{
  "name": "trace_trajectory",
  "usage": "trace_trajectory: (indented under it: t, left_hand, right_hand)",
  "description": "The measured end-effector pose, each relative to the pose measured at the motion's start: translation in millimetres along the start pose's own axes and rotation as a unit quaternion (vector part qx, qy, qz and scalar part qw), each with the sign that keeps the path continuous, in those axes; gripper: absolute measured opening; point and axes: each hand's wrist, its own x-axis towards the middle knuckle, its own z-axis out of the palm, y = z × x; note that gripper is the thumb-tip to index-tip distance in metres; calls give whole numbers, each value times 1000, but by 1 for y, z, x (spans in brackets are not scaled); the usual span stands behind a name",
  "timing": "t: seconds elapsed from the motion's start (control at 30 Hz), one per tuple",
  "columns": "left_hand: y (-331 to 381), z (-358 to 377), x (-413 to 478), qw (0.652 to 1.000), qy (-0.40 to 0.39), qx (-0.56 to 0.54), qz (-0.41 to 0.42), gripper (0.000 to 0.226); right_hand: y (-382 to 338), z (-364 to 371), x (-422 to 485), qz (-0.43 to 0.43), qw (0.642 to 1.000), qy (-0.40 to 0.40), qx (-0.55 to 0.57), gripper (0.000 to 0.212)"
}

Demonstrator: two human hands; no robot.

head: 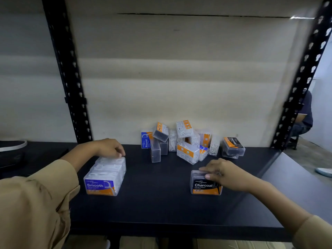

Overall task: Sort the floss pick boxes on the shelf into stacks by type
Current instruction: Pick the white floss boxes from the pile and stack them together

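Left hand (109, 148) holds the Smooth box (105, 175) lower left, right hand (222, 172) pinches the Charcoal box (205, 184) lower right; best square both flat before stacking matches from the centre pile (186, 151).

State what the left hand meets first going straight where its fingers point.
From the left hand, likely the upright dark box at the pile's left front, across bare shelf; depth is uncertain.

Smooth box (105, 177) front left on shelf (161, 198); Charcoal box (204, 186) front right; box pile (186, 142) behind, centre.
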Motion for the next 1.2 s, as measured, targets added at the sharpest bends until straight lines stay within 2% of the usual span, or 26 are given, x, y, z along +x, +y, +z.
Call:
trace_trajectory:
  t: [0.1,0.27,0.43,0.6,0.83,0.9,1.07,1.2]
  left_hand:
    - [15,4,7,997,70,0,35,28]
    - [67,12,14,978,182,-39,91,28]
    - [122,19,28,956,261,26,129,35]
    - [158,26,59,950,273,39,147,49]
    - [189,30,89,925,331,132,132,54]
    - [192,31,94,919,341,153,127,55]
    - [197,32,102,914,345,171,129,47]
    - [198,34,104,909,357,168,133,43]
  right_hand:
    - [-2,-2,2,-4,1000,20,18,36]
    - [-6,-3,16,37,990,121,66,26]
    - [-8,-7,44,84,981,167,49,23]
    - [-4,-6,72,130,979,157,20,32]
    - [3,1,97,172,976,131,-26,50]
    - [3,2,100,182,975,123,-43,49]
    - [3,6,106,190,975,98,-55,30]
    - [2,6,107,191,975,100,-49,26]
